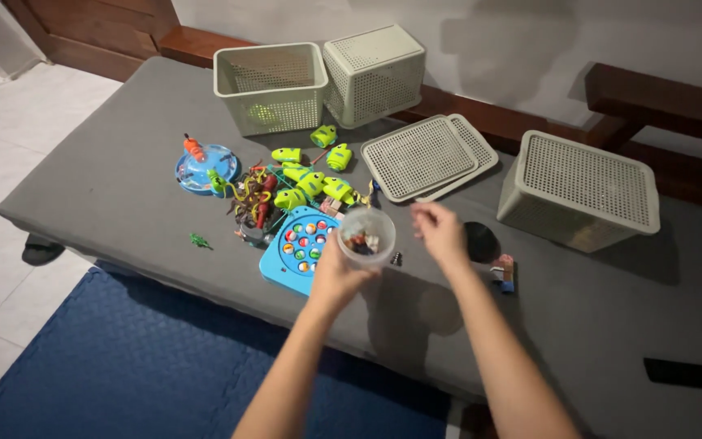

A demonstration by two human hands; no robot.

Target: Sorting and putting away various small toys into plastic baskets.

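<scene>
My left hand (336, 272) grips a small clear plastic cup (367, 236) with a few small toy bits inside, held above the grey mattress (123, 187). Just right of the cup hovers my right hand (439, 232), fingers loosely curled, and whether it pinches anything I cannot tell. Under the cup lies a blue round fishing-game board (298, 250) with coloured fish. A tiny dark piece (396, 258) rests on the mattress between my hands. Beyond lies a heap of green toy fish (310, 180) and tangled brown toy snakes (253, 199).
An open mesh basket (271, 85) and an overturned one (374, 73) stand at the back. Two mesh lids (428, 156) lie flat; a third overturned basket (580, 191) sits right. Also here: a blue disc toy (205, 167), black round lid (481, 241), small figure (505, 272), green lizard (199, 241), blue floor mat (148, 366).
</scene>
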